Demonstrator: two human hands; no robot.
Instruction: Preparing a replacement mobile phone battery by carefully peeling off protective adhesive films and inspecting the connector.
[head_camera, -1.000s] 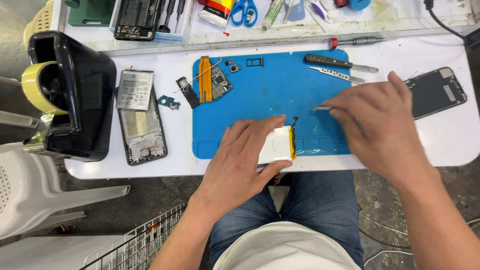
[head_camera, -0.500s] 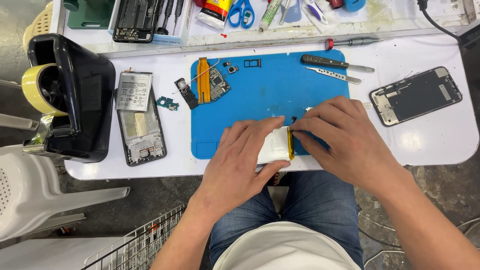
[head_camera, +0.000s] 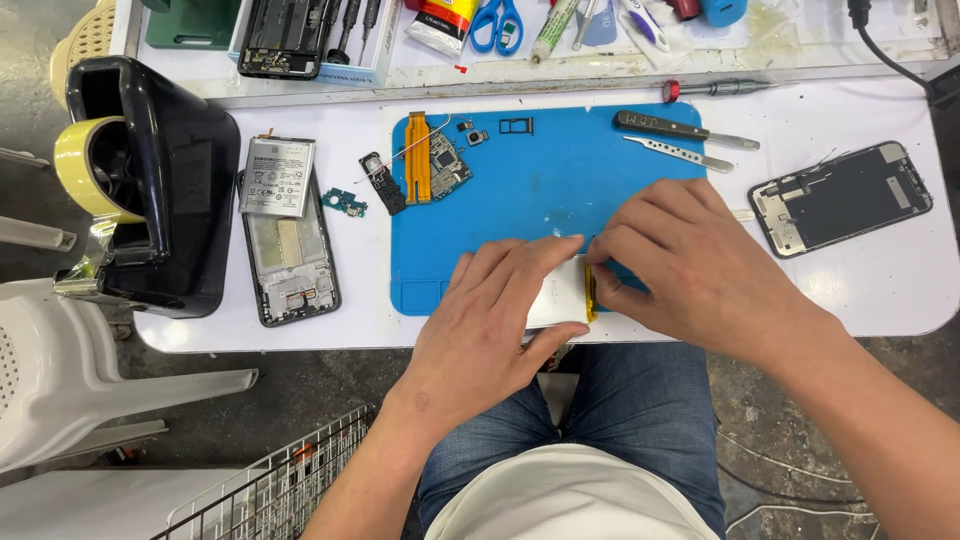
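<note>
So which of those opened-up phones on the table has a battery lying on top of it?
The silver phone frame left of the blue mat: a grey battery lies across its top end. The dark phone at the right edge has nothing on it.
</note>
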